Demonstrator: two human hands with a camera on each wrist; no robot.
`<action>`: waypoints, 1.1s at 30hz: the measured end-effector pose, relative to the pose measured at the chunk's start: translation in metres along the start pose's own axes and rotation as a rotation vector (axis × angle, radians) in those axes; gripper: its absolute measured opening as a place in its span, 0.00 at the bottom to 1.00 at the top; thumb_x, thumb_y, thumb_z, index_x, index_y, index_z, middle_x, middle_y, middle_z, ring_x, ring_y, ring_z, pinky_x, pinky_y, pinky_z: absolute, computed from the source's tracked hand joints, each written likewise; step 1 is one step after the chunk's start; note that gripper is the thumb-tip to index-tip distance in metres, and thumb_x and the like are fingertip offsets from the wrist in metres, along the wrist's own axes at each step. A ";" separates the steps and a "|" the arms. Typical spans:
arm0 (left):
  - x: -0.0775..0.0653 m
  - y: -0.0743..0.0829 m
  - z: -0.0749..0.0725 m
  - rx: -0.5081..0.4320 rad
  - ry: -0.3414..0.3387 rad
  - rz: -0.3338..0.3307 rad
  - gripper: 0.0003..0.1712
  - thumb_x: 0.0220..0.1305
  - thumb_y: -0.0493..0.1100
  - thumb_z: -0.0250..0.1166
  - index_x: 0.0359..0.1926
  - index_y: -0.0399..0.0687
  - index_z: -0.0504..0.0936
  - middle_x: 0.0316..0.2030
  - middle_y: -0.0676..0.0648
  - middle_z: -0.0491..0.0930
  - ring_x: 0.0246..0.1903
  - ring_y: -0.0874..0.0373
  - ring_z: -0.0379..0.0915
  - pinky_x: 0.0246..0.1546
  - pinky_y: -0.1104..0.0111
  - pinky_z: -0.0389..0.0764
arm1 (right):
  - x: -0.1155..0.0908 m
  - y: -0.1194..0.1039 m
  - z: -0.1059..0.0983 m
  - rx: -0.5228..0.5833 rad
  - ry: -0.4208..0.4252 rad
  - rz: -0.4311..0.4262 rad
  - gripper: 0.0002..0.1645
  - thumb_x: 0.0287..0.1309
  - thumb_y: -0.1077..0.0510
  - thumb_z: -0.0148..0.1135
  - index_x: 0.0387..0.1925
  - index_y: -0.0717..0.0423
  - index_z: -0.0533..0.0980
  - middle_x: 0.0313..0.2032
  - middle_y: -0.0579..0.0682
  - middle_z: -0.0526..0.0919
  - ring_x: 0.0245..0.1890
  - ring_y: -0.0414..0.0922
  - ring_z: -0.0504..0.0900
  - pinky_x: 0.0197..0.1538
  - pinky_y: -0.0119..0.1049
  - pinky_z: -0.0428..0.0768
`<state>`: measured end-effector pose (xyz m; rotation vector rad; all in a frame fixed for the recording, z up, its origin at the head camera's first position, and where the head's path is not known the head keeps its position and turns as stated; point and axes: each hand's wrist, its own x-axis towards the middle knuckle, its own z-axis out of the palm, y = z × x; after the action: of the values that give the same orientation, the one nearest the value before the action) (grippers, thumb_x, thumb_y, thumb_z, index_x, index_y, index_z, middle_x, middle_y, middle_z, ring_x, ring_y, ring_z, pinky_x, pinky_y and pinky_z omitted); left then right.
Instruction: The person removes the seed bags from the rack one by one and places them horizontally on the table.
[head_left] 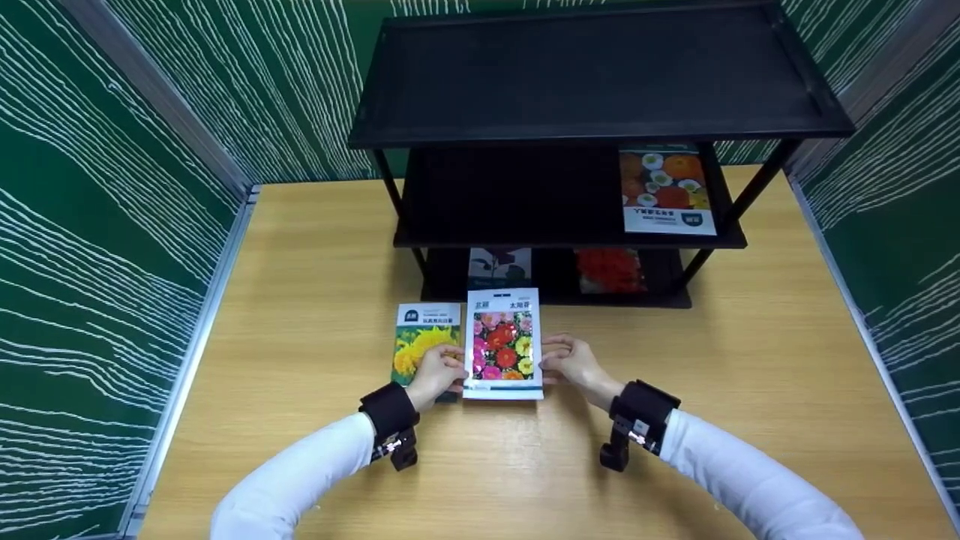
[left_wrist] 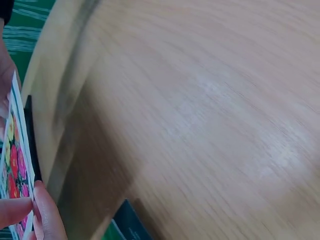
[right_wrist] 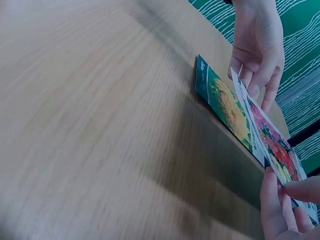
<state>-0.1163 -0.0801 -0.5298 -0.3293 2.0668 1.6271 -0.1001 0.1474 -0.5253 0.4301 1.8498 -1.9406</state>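
Observation:
Both hands hold a seed packet [head_left: 502,345] with red, pink and yellow flowers by its two long sides, raised above the table. My left hand [head_left: 437,373] pinches its left edge between thumb and fingers, as the left wrist view also shows. On the opposite edge, my right hand [head_left: 576,367] pinches it the same way; its thumb lies on the printed face in the right wrist view. A second packet with yellow flowers [head_left: 420,341] lies on the table, partly under my left hand and beside the held packet.
A black three-tier shelf [head_left: 600,82] stands at the back. Its middle tier bears an orange-and-white flower packet [head_left: 667,191]. On the bottom tier lie a red flower packet [head_left: 611,271] and a dark-flower packet [head_left: 500,266]. Green patterned walls [head_left: 82,225] enclose the wooden table [head_left: 315,300].

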 end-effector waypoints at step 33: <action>0.013 -0.018 0.000 0.092 0.027 0.013 0.20 0.46 0.22 0.56 0.45 0.29 0.70 0.27 0.42 0.75 0.22 0.58 0.72 0.21 0.65 0.81 | 0.025 0.029 0.012 -0.015 0.036 0.038 0.26 0.47 0.77 0.51 0.51 0.71 0.62 0.32 0.57 0.73 0.28 0.44 0.75 0.36 0.38 0.81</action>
<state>-0.1189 -0.0833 -0.5519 -0.3081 2.1602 1.5365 -0.1065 0.1329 -0.5619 0.4947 1.8635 -1.9039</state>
